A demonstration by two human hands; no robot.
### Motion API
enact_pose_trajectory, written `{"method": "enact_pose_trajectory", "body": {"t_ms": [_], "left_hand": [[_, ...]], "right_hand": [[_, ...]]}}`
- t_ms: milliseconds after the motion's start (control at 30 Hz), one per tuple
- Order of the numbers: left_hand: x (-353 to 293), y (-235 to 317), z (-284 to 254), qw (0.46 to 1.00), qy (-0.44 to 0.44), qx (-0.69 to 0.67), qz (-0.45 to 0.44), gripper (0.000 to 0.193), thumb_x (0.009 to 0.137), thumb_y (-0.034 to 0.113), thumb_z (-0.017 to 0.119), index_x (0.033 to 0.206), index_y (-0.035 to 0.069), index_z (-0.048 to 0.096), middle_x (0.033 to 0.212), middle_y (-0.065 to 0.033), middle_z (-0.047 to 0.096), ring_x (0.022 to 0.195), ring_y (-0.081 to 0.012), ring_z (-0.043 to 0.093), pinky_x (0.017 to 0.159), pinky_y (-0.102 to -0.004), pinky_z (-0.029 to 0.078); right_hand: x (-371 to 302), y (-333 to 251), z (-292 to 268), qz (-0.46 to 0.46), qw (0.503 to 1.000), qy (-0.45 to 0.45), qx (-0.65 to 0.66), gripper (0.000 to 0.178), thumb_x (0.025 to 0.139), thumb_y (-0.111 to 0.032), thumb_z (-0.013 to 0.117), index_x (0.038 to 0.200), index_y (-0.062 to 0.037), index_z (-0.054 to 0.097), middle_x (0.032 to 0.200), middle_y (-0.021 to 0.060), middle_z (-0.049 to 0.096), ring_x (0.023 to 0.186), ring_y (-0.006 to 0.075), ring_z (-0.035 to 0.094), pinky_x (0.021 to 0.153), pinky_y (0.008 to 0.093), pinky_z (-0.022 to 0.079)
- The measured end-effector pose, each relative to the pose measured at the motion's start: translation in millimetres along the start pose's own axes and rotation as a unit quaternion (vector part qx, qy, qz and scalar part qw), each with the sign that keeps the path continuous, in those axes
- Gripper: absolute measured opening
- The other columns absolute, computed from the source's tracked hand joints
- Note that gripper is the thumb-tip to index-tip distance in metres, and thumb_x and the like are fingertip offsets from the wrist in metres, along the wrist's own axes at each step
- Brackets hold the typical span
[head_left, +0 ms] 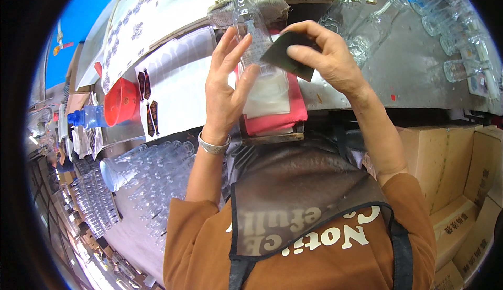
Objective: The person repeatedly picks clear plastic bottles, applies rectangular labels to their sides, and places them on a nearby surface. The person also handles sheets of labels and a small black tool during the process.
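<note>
Head view: left hand open, fingers spread flat against a clear glass bottle lying on the pink pad at the bench's near edge. Right hand pinches a dark card on it. Bottle probably rigid, slippery, breakable; best held around its body.

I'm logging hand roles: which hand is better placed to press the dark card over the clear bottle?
Right. The right hand already pinches the dark card against the clear bottle; the left hand supports the bottle with open fingers.
</note>
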State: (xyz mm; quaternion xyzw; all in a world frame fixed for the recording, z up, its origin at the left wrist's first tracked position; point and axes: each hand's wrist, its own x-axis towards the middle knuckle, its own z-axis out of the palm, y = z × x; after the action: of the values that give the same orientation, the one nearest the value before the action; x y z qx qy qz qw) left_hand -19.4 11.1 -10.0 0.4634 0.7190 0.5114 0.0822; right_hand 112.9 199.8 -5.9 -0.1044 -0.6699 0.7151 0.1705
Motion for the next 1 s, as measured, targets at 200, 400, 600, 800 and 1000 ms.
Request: {"method": "enact_pose_trajectory", "body": {"t_ms": [200, 400, 600, 800, 1000], "left_hand": [[0.5, 1.9, -0.5, 1.0, -0.004, 0.012, 0.017, 0.053, 0.091, 0.009, 0.07, 0.142, 0.01, 0.058, 0.156, -0.0179, 0.041, 0.143, -0.0314, 0.043, 0.114, -0.0426, 0.04], [-14.0, -3.4, -1.0, 0.997, 0.007, -0.069, -0.024, 0.088, 0.083, 0.01, 0.079, 0.156, 0.002, 0.031, 0.157, -0.0195, 0.038, 0.143, -0.0315, 0.042, 0.115, -0.043, 0.038], [-48.4, -8.4, 4.0, 0.999, -0.019, -0.027, -0.034, 0.119, 0.072, 0.019, 0.091, 0.16, 0.001, 0.013, 0.161, -0.022, 0.03, 0.144, -0.0334, 0.039, 0.118, -0.042, 0.032], [-45.0, -3.1, 12.8, 0.999, 0.039, -0.033, -0.009, 0.127, 0.072, 0.012, 0.09, 0.16, 0.001, -0.001, 0.153, -0.0224, 0.041, 0.126, -0.0321, 0.056, 0.103, -0.0379, 0.048], [-40.8, 5.0, 11.9, 0.999, 0.029, -0.014, -0.025, 0.129, 0.07, 0.008, 0.09, 0.16, 0.003, -0.002, 0.143, -0.021, 0.051, 0.119, -0.0285, 0.06, 0.098, -0.0388, 0.051]], "right_hand": [[30.6, -15.3, -4.8, -0.177, 0.952, 0.074, -0.24, 0.034, 0.094, -0.014, 0.068, 0.125, -0.0014, 0.066, 0.11, 0.0087, 0.073, 0.097, 0.014, 0.068, 0.084, 0.0295, 0.056], [56.2, -42.2, 9.9, -0.364, 0.842, 0.138, -0.375, 0.021, 0.086, -0.009, 0.069, 0.106, -0.0042, 0.071, 0.097, 0.0129, 0.072, 0.091, 0.0293, 0.069, 0.081, 0.0362, 0.055], [-10.7, -48.9, 59.3, -0.395, 0.773, -0.193, -0.458, 0.017, 0.076, -0.01, 0.071, 0.093, -0.0091, 0.068, 0.09, 0.0047, 0.067, 0.086, 0.0234, 0.064, 0.077, 0.0371, 0.054], [11.1, -55.5, 65.7, -0.321, 0.794, -0.23, -0.462, 0.017, 0.075, -0.01, 0.07, 0.09, -0.0044, 0.063, 0.093, 0.0114, 0.063, 0.086, 0.0293, 0.064, 0.071, 0.0378, 0.055], [78.2, -56.0, 24.6, -0.384, 0.761, 0.075, -0.518, 0.005, 0.081, -0.011, 0.069, 0.085, -0.01, 0.07, 0.087, 0.008, 0.07, 0.08, 0.0287, 0.069, 0.072, 0.0378, 0.056]]}}
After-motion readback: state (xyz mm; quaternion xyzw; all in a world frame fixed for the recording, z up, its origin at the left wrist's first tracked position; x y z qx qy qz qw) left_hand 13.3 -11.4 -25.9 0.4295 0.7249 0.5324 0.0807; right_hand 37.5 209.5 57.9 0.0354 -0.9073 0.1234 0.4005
